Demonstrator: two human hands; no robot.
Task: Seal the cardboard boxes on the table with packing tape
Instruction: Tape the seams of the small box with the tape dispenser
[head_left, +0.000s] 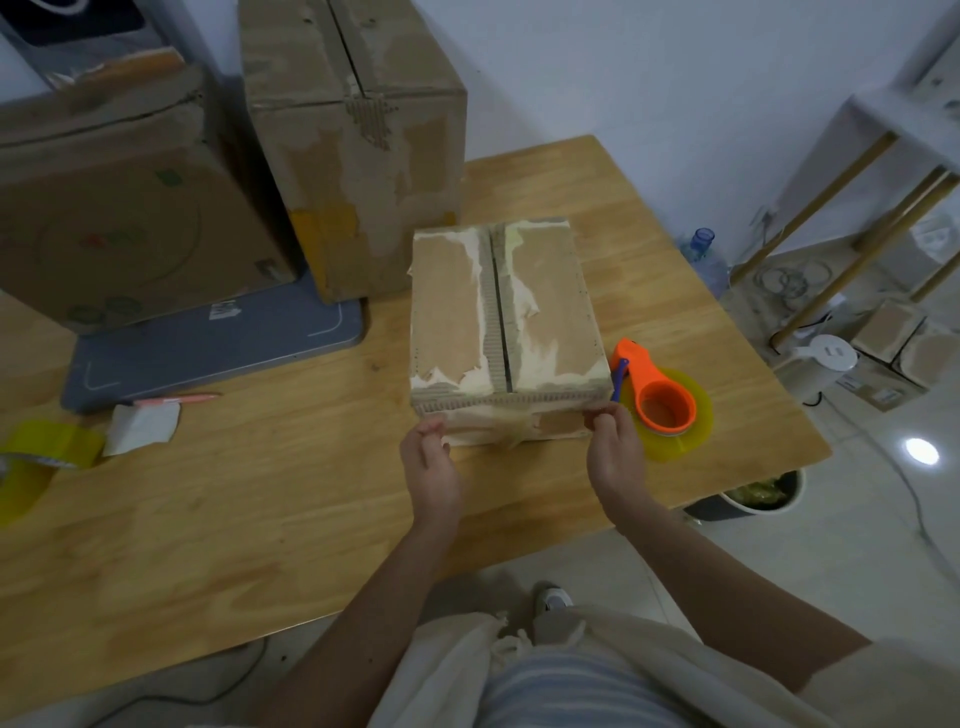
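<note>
Small box squared up at the near table edge — tape not yet on the seam.

Small box (506, 322) sits mid-table (260, 509), flaps closed, centre seam bare and running away from me. Left hand (428, 462) and right hand (615, 452) have fingertips curled against its near lower corners; whether they pinch anything I cannot tell. Dispenser (660, 400) lies touching the box's right side. My judgement — hold the flaps flush, start tape low on the near face, then pull straight along the seam.
</note>
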